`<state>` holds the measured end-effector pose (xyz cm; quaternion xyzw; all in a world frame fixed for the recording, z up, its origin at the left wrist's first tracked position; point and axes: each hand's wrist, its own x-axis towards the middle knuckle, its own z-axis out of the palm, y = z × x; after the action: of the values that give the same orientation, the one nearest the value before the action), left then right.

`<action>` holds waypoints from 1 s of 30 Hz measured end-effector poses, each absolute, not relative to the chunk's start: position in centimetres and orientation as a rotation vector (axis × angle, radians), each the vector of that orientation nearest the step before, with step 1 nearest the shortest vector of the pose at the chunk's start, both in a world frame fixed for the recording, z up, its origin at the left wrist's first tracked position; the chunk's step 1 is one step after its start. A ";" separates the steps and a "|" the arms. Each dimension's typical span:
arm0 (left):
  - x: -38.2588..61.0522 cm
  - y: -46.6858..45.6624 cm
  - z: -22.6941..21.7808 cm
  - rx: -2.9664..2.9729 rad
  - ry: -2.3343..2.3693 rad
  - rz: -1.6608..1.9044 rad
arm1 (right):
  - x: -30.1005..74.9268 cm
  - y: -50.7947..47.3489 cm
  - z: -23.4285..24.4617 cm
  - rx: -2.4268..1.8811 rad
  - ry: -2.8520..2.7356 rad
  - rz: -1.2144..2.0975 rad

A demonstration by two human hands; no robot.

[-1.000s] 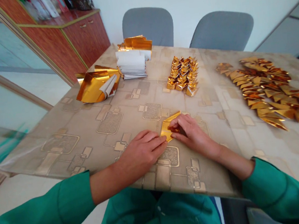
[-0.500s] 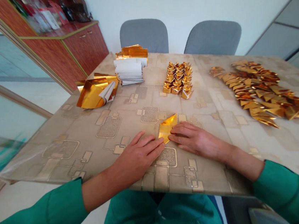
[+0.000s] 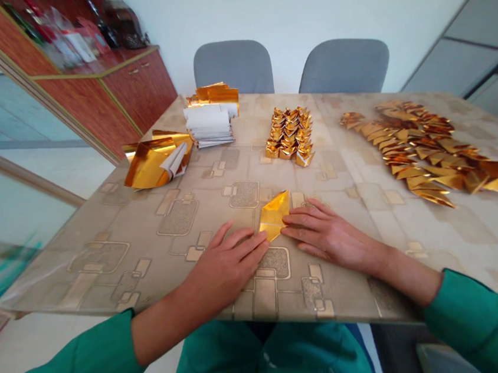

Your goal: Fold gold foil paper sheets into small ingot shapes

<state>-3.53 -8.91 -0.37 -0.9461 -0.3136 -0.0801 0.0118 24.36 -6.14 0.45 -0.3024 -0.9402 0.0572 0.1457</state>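
Observation:
A folded sheet of gold foil paper (image 3: 275, 214) lies flat on the table in front of me, with slanted, pointed ends at top and bottom. My left hand (image 3: 232, 259) rests palm down at its lower left, fingers stretched, the fingertips touching the paper's edge. From the other side my right hand (image 3: 329, 234) lies with extended fingers, its fingertips on the paper's right edge. Neither hand grips the sheet. Part of the paper's lower edges is covered by fingertips.
Beyond the hands stand rows of small folded gold pieces (image 3: 290, 134). At the right lies a large spread of folded gold pieces (image 3: 418, 145). A white-backed paper stack (image 3: 209, 124) and loose curled gold sheets (image 3: 151, 164) are at the left. Two grey chairs (image 3: 233, 66) stand behind the patterned table (image 3: 214, 196).
The view has shifted slightly. My right fingers have drawn back a little at the paper's right edge, showing more of it. The paper stays between both hands.

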 end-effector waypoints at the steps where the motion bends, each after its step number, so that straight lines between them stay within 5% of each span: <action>1: -3.8 -8.9 -0.4 -2.956 -0.966 -0.250 | 24.4 -6.1 0.4 -0.873 -2.701 0.162; 21: -4.7 -6.7 0.2 -3.022 -0.817 -0.275 | 24.8 -6.1 1.0 -0.783 -2.680 -0.071; 30: -5.2 -5.6 0.5 -3.155 -0.797 -0.393 | 23.8 -3.8 2.5 -0.991 -2.274 0.155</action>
<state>-5.15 -5.60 0.55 -0.9603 -0.2427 -0.1197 -0.0679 23.84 -3.83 2.51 -0.3776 -0.8660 0.0591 0.3223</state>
